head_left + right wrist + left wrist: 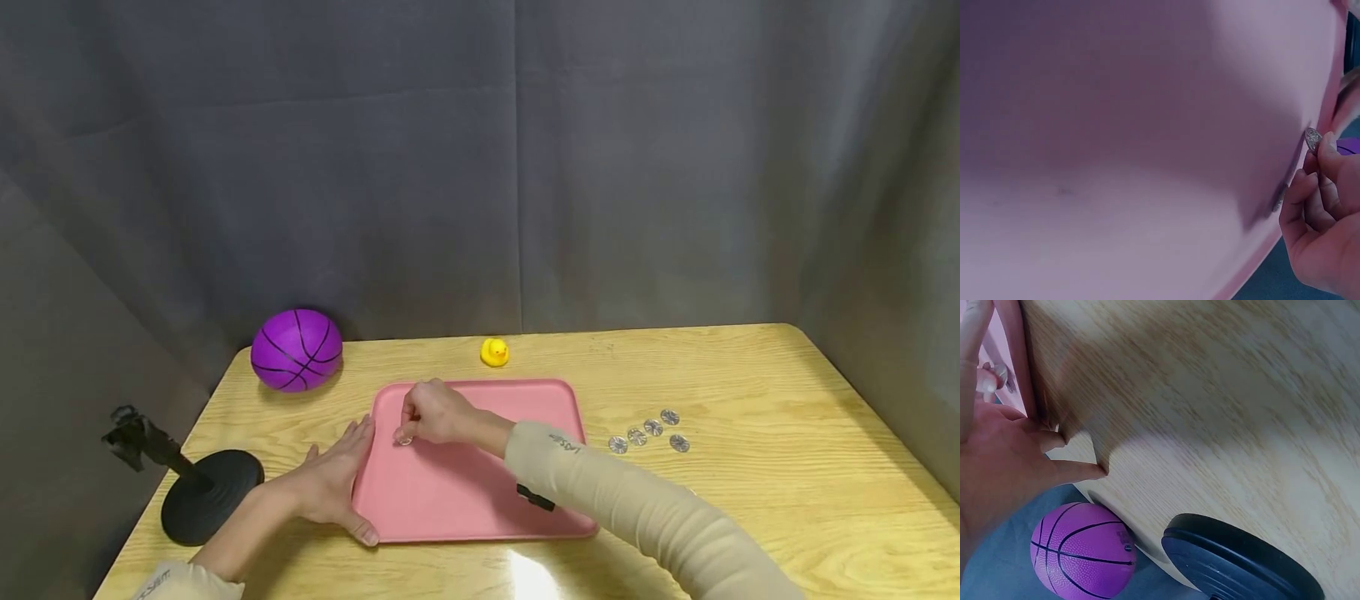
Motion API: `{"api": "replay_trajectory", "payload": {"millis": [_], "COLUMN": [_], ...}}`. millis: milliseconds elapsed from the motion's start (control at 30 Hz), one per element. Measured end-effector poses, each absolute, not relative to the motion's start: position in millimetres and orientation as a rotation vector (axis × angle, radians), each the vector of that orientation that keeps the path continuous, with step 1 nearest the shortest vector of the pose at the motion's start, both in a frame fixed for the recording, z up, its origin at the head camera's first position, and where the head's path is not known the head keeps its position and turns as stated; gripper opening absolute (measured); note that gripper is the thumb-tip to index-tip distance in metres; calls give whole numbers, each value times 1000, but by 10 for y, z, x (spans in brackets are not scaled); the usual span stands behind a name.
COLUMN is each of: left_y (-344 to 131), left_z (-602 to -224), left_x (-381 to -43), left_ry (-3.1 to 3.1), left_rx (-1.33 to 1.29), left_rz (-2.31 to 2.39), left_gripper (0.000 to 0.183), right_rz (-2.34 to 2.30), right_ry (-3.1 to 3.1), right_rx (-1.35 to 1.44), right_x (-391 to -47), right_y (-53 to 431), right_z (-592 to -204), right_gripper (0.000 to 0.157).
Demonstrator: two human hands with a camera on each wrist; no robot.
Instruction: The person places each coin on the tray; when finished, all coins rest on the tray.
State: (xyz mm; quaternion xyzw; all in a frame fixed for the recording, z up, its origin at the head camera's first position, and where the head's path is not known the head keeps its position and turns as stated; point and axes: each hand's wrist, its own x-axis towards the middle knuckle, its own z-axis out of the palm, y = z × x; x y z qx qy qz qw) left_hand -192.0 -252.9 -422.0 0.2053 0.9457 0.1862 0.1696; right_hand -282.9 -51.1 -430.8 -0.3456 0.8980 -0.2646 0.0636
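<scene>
One silver coin (1314, 140) is pinched in the fingers of the right hand (437, 412), over the left part of the pink tray (472, 508). The left hand (330, 483), fingers straight and spread, touches the tray's left edge. Five more coins (653, 427) lie on the desk (780, 425) to the tray's right. A yellow rubber duck (494, 352) sits behind the tray, a purple basketball (296, 351) near the tray's back left corner

Your coin (1313, 138) looks like embossed metal, the tray (450, 500) smooth matt plastic, the table (772, 417) glossy wood-grain, the ball (1087, 555) pebbled.
</scene>
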Motion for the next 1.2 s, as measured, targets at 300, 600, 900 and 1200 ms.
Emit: {"api": "replay_trajectory", "payload": {"millis": [300,600,900,1200], "left_y": [-2452,-2444,-2515,-2505], "left_z": [-4229,-4244,-4173,-4214], "left_x": [-1916,-1893,-1932,-1924], "left_ry": [2690,2668,2693,2695], "left_rx": [592,595,612,616], "left_rz": [518,531,490,518], "left_gripper": [153,154,153,153], "right_rz": [-774,-889,-958,-794], "right_ry": [2757,2781,3052,3197], "right_rx": [-1036,-1006,-915,-549], "right_x": [-2804,-2805,-2964,-2702], "right_y": [-380,20,1601,3008], "right_z": [-4401,-4225,-3958,-4178], "right_gripper": [19,19,17,17]}}
